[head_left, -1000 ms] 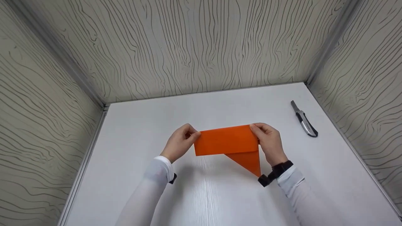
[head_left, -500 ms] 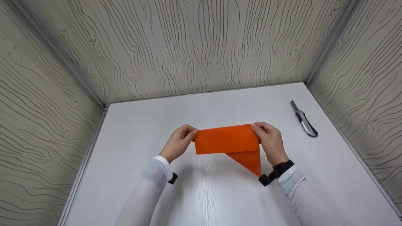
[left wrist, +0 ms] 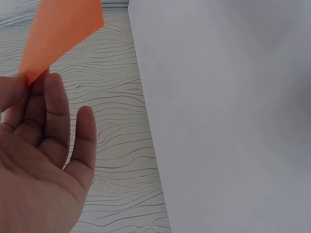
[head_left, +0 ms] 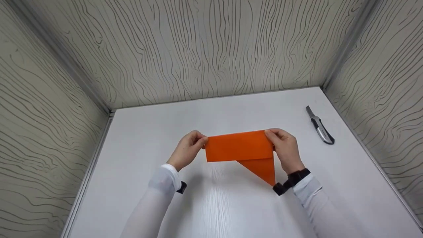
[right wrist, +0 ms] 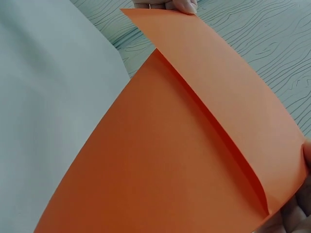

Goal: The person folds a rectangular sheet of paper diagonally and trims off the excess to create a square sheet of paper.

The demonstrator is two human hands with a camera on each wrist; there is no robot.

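A folded sheet of orange paper [head_left: 238, 146] is held up over the white table, stretched between both hands. Its upper part is a long rectangular band, and a triangular flap [head_left: 261, 168] hangs below on the right. My left hand [head_left: 187, 148] pinches the top left corner between thumb and fingers; in the left wrist view the other fingers of that hand [left wrist: 48, 150] stand loosely away from the paper [left wrist: 63, 34]. The top right corner is pinched by my right hand [head_left: 285, 148]. Seen from the right wrist, the band [right wrist: 233, 97] lies folded over the larger sheet with a gap along its edge.
A utility knife [head_left: 320, 125] with a silver and black handle lies at the back right of the white table [head_left: 148, 132]. Wood-grain patterned panels [head_left: 205, 49] enclose the table at the back and both sides.
The paper has risen very slightly, and the left hand has shifted its pinch a little toward the outer corner. The knife has stayed where it was.
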